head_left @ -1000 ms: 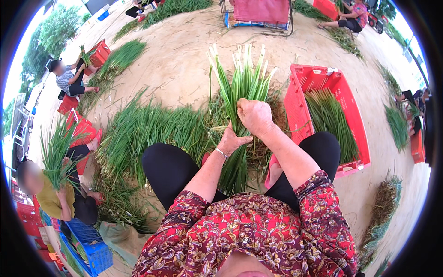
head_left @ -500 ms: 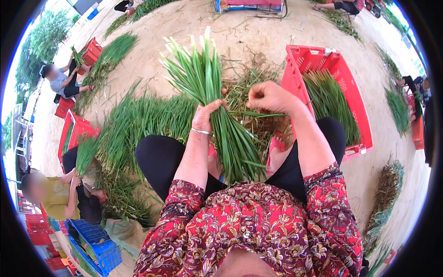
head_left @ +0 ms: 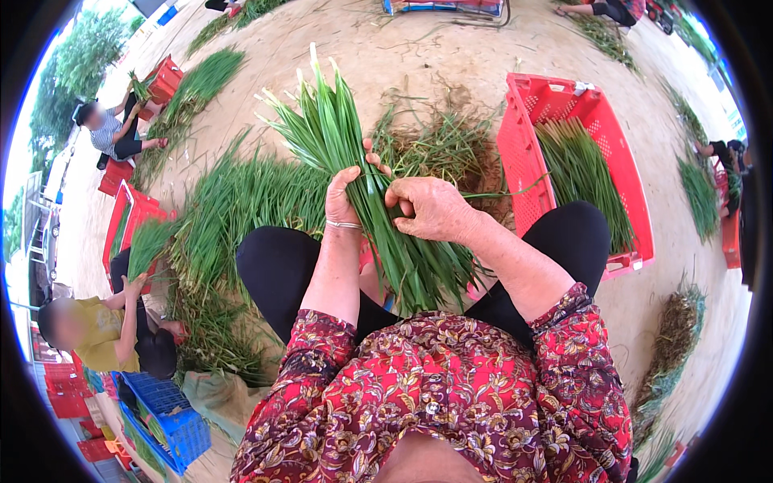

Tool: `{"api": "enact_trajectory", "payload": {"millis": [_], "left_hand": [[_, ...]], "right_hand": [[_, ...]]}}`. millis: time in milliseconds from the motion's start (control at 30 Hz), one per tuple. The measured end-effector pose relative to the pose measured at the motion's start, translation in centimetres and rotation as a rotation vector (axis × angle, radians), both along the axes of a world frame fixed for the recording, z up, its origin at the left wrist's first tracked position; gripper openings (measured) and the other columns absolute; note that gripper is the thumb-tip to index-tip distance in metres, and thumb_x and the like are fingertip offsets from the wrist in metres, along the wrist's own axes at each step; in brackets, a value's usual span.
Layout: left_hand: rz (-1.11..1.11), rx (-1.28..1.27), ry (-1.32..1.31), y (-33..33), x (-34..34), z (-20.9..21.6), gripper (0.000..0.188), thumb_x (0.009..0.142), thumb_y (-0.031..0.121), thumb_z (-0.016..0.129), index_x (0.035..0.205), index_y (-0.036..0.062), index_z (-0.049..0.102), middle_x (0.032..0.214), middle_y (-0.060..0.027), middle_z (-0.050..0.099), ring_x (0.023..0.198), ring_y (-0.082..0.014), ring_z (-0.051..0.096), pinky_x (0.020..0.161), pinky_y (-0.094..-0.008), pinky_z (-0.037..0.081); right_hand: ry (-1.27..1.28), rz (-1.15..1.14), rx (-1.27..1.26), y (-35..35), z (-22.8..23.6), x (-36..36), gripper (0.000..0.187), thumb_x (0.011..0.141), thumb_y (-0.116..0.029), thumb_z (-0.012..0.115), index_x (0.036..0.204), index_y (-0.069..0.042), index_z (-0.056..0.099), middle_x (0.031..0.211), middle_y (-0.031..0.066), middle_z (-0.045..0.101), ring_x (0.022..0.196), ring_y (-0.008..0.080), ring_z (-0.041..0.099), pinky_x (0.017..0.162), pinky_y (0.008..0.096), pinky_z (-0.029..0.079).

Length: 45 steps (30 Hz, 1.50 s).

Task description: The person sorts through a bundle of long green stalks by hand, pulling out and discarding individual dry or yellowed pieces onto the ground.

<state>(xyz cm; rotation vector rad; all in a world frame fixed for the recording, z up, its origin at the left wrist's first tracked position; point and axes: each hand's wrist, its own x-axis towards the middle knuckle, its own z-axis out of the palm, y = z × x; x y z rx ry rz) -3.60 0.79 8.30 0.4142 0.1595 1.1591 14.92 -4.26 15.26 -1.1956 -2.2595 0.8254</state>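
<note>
Head view: left hand (head_left: 345,201) is gripping a green bunch (head_left: 372,197), right hand (head_left: 431,208) is working at its middle

The left hand is closing around the long leaves, its thumb lying across the near side and its fingertips showing beyond. The right hand is bending its fingers in against the bunch, just beside the left; whether it is pinching a leaf, the view is not showing clearly. A thin green strand (head_left: 493,195) is stretching out past it towards the red crate (head_left: 523,161).

Doing this well is, in my judgement, depending on a steady left grip, firm enough that leaves are not slipping, gentle enough that they are not bruising. The right fingers are probably doing best by working close to that grip, where the bunch is narrowing, and by not tugging the pale stem ends (head_left: 313,58) out of line.

The bunch itself is slanting through the left hand: its pale ends are fanning out ahead and leftwards, its leaf tips are hanging back between the knees, passing under the right hand.
</note>
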Motion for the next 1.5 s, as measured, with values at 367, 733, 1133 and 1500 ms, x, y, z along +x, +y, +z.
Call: {"api": "enact_trajectory", "payload": {"millis": [367,733,1133,1500], "left_hand": [[0.081,-0.044,-0.1,-0.5,0.5,0.7,0.068,0.072,0.004,0.064,0.136,0.0007,0.041,0.13,-0.0066,0.054,0.124,-0.0186,0.051,0.11,-0.0437,0.035],[0.091,0.015,-0.078,-0.3,0.5,0.4,0.062,0.074,0.004,0.065,0.133,0.0017,0.045,0.133,-0.0071,0.054,0.129,-0.0192,0.048,0.112,-0.0454,0.035],[0.135,0.026,-0.067,-0.9,0.7,1.2,0.067,0.073,0.009,0.063,0.136,0.001,0.042,0.138,-0.0072,0.05,0.134,-0.0188,0.042,0.116,-0.0464,0.027],[0.119,0.023,-0.004,-0.7,0.1,1.1,0.069,0.068,0.008,0.066,0.134,0.0005,0.045,0.132,-0.011,0.054,0.132,-0.0272,0.044,0.107,-0.046,0.041]], "right_hand": [[-0.04,-0.1,0.241,-0.8,0.2,-0.1,0.036,0.065,-0.031,0.079,0.087,-0.009,0.06,0.064,0.0016,0.057,0.065,0.0217,0.061,0.063,0.0376,0.044],[-0.112,-0.115,0.041,-1.0,1.0,-0.9,0.034,0.071,-0.03,0.075,0.092,-0.011,0.057,0.075,0.0045,0.063,0.076,0.0235,0.065,0.072,0.0398,0.043],[-0.004,-0.096,0.255,-0.5,0.2,-0.6,0.025,0.076,-0.022,0.071,0.099,-0.014,0.063,0.084,0.0021,0.066,0.081,0.0203,0.065,0.074,0.0383,0.039],[0.499,-0.151,-0.29,0.4,-0.1,0.0,0.011,0.088,-0.011,0.062,0.083,-0.002,0.06,0.067,-0.0005,0.057,0.063,0.004,0.049,0.058,0.0228,0.043]]}}
